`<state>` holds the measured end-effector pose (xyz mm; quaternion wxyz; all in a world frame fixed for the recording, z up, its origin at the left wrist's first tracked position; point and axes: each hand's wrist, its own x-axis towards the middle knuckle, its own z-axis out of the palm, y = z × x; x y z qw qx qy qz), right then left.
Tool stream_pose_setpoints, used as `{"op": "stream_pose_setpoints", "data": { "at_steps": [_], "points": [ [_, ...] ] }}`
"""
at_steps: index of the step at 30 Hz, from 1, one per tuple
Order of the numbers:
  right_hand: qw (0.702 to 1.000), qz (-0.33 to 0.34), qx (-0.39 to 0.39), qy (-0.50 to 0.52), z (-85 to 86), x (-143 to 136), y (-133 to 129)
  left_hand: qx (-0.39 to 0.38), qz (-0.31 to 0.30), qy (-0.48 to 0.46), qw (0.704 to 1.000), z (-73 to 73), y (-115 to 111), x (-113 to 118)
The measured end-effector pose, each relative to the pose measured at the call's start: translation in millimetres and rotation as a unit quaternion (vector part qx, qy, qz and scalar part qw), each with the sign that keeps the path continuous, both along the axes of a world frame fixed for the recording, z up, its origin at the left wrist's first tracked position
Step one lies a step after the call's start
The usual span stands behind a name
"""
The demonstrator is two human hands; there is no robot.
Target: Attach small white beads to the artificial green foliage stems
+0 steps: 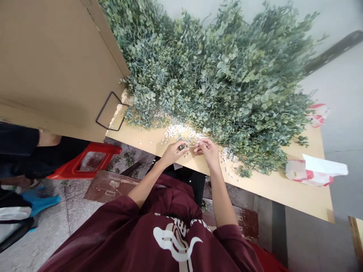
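Observation:
Over the front edge of the table, my left hand (173, 152) is closed on a small green sprig (183, 147) at its fingertips. Close to its right, my right hand (208, 151) has its fingers pinched together. Whatever they hold, if anything, is too small to make out. The hands are a little apart. Many small white bits (177, 130) lie scattered on the table just beyond my hands, and more lie to the right of my right hand. A big heap of artificial green leafy stems (210, 79) rises behind them.
A large cardboard box (56, 64) borders the left, with a black wire frame (109, 111) by the wooden table's (306, 192) corner. A red-and-white plastic bag (297, 172) lies at the right. Below left are a red stool (85, 160) and another person's arm (48, 138).

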<state>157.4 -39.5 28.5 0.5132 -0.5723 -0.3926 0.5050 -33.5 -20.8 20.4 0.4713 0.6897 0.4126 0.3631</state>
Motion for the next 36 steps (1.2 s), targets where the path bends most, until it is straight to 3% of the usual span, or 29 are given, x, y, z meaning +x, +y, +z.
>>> {"op": "stream_pose_setpoints", "data": {
  "at_steps": [5, 13, 19, 28, 36],
  "points": [
    [0.990, -0.056, 0.021, 0.129, -5.1, -5, -3, 0.040, 0.003, -0.023, 0.999, -2.5, 2, -1],
    [0.945, -0.022, 0.009, 0.326, 3.2, -18, -7, 0.056, 0.006, -0.079, 0.995, -7.9, 6, -4],
    [0.938, 0.006, -0.037, 0.345, 2.4, -35, -16, -0.001, 0.009, -0.104, 0.995, -5.8, 5, -3],
    [0.941, 0.059, -0.051, 0.330, 0.9, -44, -16, 0.000, -0.026, -0.108, 0.994, -3.1, 5, -5],
    [0.931, 0.053, -0.068, 0.356, -3.1, -49, -15, -0.016, -0.037, -0.115, 0.993, -1.6, 7, -7]
  ]
}}
